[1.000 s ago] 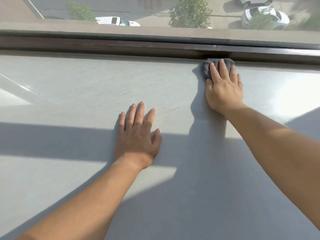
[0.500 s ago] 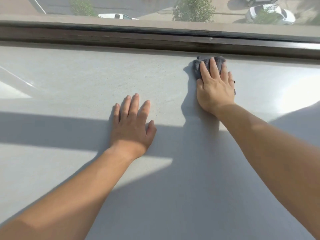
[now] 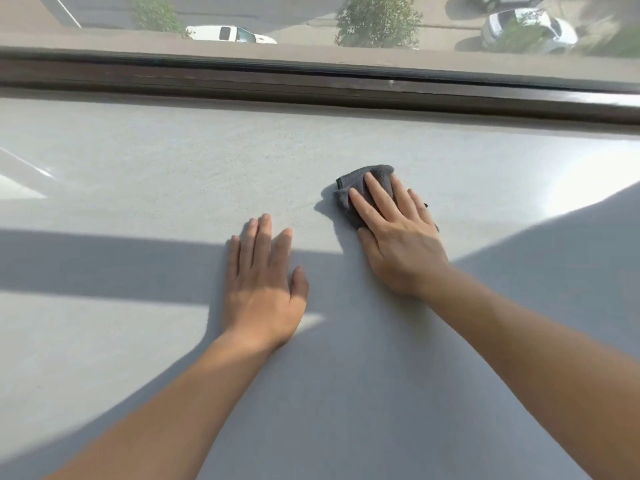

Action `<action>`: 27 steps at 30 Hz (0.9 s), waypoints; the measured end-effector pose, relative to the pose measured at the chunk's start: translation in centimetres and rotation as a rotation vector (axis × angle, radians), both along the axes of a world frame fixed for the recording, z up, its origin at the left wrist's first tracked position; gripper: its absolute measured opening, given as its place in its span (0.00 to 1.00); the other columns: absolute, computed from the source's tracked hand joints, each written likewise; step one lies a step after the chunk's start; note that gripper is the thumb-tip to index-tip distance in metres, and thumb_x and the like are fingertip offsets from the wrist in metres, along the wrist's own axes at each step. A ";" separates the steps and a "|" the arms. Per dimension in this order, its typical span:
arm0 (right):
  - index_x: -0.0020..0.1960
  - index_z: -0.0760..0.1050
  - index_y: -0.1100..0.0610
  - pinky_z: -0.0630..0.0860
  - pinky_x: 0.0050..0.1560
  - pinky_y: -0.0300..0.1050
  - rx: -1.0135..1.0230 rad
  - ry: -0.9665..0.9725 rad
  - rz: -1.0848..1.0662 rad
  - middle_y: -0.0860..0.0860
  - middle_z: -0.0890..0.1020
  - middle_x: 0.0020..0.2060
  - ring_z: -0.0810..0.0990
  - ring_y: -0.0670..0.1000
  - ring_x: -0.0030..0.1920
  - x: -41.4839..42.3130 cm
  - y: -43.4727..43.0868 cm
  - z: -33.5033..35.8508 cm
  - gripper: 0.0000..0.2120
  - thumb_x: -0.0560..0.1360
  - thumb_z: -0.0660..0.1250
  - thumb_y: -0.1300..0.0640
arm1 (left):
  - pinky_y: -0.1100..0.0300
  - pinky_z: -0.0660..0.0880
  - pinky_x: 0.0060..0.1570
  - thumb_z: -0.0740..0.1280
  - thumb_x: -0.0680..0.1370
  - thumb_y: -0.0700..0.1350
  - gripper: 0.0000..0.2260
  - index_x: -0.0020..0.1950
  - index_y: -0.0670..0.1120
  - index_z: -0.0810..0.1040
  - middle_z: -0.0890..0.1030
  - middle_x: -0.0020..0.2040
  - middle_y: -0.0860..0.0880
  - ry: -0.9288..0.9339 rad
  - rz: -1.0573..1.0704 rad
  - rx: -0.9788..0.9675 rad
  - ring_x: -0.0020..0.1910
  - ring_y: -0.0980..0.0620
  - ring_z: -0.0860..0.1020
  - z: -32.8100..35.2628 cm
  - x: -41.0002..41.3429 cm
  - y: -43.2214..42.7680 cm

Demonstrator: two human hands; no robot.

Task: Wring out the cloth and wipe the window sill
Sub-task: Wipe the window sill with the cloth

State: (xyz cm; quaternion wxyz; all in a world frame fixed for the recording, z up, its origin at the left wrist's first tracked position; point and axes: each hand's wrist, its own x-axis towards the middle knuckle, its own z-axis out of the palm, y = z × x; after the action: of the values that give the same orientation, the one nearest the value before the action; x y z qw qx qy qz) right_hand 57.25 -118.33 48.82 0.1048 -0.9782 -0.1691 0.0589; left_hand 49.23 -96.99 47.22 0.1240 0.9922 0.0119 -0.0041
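Hands flat on a pale grey window sill (image 3: 138,174): the right hand (image 3: 398,233) presses a folded dark grey cloth (image 3: 360,178) with straight fingers mid-sill, apart from the dark window frame (image 3: 242,81); the left hand (image 3: 263,282) rests palm-down, empty.

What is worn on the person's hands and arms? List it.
Nothing plainly. The left hand and right hand are ungloved; both forearms are bare, no sleeve or watch in view. A dark speck by the right ring finger may be a ring; unclear.
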 end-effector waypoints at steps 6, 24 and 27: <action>0.81 0.51 0.42 0.44 0.79 0.57 -0.018 0.012 -0.280 0.46 0.50 0.82 0.45 0.57 0.81 6.7 -3.1 -0.5 0.27 0.82 0.50 0.47 | 0.42 0.47 0.78 0.50 0.77 0.55 0.30 0.76 0.44 0.65 0.57 0.81 0.40 -0.003 0.004 0.014 0.81 0.42 0.51 -0.2 -0.2 0.8; 0.81 0.51 0.44 0.44 0.79 0.55 -0.014 0.004 -0.181 0.47 0.49 0.82 0.45 0.58 0.81 -4.9 0.1 -0.4 0.27 0.83 0.50 0.46 | 0.46 0.42 0.78 0.47 0.75 0.56 0.32 0.77 0.46 0.64 0.54 0.82 0.43 0.027 0.019 0.033 0.81 0.44 0.48 0.5 0.4 -0.4; 0.81 0.49 0.42 0.41 0.79 0.51 -0.040 0.048 0.020 0.43 0.48 0.81 0.43 0.54 0.81 -8.4 0.0 -0.2 0.27 0.82 0.48 0.44 | 0.44 0.42 0.78 0.46 0.75 0.57 0.32 0.77 0.47 0.63 0.53 0.82 0.43 0.034 0.012 0.052 0.81 0.44 0.47 0.4 0.4 -0.3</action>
State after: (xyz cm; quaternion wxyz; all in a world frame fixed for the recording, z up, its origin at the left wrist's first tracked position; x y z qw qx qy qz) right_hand 48.83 -118.37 48.60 0.0886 -0.9767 -0.1754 0.0868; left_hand 49.63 -97.32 47.62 0.0978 0.9948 0.0201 -0.0200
